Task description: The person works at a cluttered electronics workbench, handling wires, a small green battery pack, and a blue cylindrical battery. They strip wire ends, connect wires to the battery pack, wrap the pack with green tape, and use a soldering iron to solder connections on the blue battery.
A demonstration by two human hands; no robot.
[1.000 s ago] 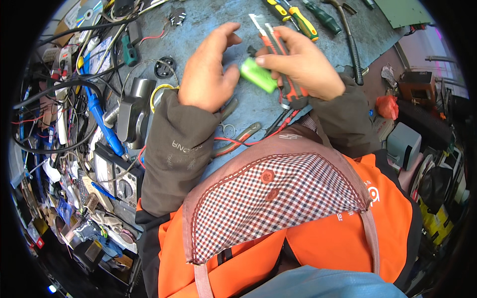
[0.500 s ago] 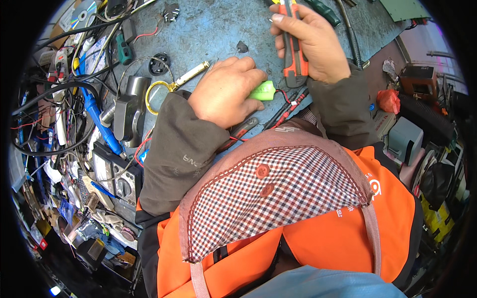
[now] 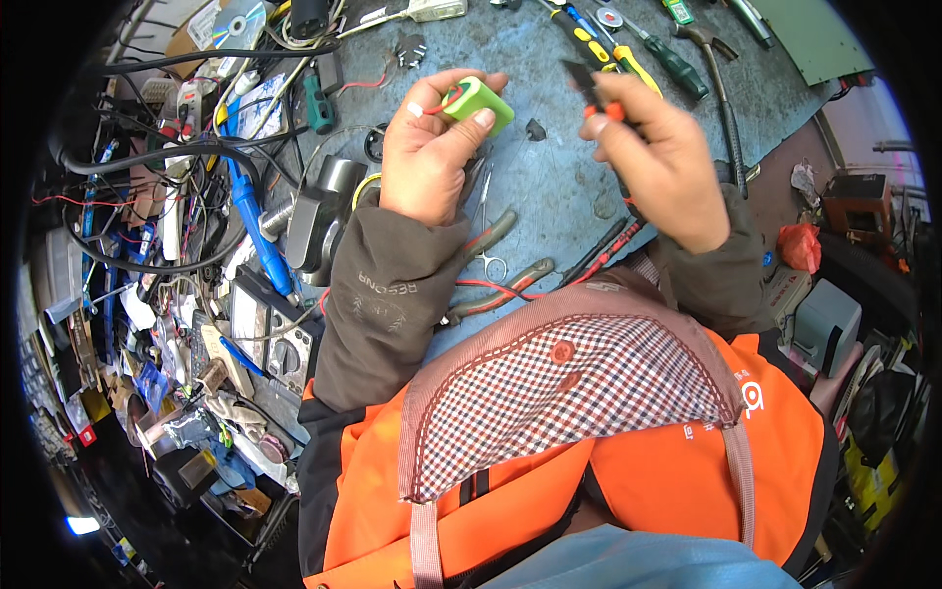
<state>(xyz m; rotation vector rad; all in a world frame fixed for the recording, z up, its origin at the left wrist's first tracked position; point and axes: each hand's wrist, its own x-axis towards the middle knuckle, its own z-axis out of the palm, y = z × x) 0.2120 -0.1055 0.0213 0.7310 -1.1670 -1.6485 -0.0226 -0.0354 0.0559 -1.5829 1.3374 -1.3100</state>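
Note:
My left hand (image 3: pixel 424 167) is closed around a green battery pack (image 3: pixel 488 108), lifted over the blue bench top. Red wire shows at the pack's near-left end, beside the fingers. To its right, my right hand (image 3: pixel 677 162) grips a red and black utility knife (image 3: pixel 593 98), its dark blade out and angled toward the far left. Blade and pack are apart. Most of the knife's handle is hidden in the hand. Below the hands lie forceps (image 3: pixel 495 266) and grey-and-red tool handles (image 3: pixel 530 277), with red and black leads (image 3: pixel 610 249) to their right.
A hammer (image 3: pixel 723 108), green-handled screwdriver (image 3: pixel 677 69) and yellow-handled tools (image 3: pixel 638 71) lie at the far right. Left are a black-and-silver device (image 3: pixel 324 221), a blue soldering iron (image 3: pixel 257 226), a multimeter (image 3: pixel 287 355) and tangled cables. A green board (image 3: pixel 814 39) sits at the far right corner.
My left hand has raised the battery pack off the bench and turned it. The utility knife has swung from upright to pointing far left, its blade now showing. The view has shifted slightly.

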